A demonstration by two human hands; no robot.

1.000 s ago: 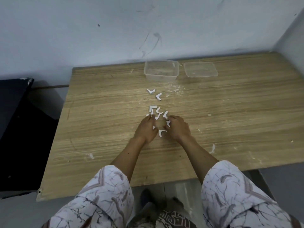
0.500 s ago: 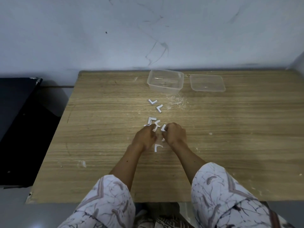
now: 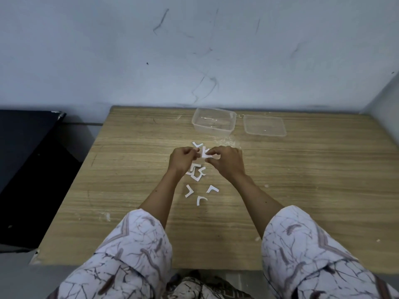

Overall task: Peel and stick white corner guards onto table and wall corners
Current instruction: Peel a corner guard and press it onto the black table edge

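Both my hands are raised a little above the wooden table [image 3: 302, 190] and meet over its middle. My right hand [image 3: 226, 162] pinches a white L-shaped corner guard [image 3: 204, 154]. My left hand [image 3: 182, 161] pinches something small and white at that guard's left edge; I cannot tell whether it is the backing. Several more white corner guards lie loose on the table: a small heap [image 3: 197, 172] under my hands, one [image 3: 197, 144] beyond them, and three nearer me [image 3: 189, 191], [image 3: 212, 188], [image 3: 201, 200].
An open clear plastic container [image 3: 213, 124] and its lid [image 3: 264, 128] stand at the back of the table by the pale blue wall [image 3: 194, 50]. A black surface [image 3: 26, 169] lies left of the table. A wall corner [image 3: 380, 100] rises at the right.
Both hands have lifted off the table with one corner guard between them. The guards that they covered now lie in plain sight. The camera has tilted up, showing more wall.
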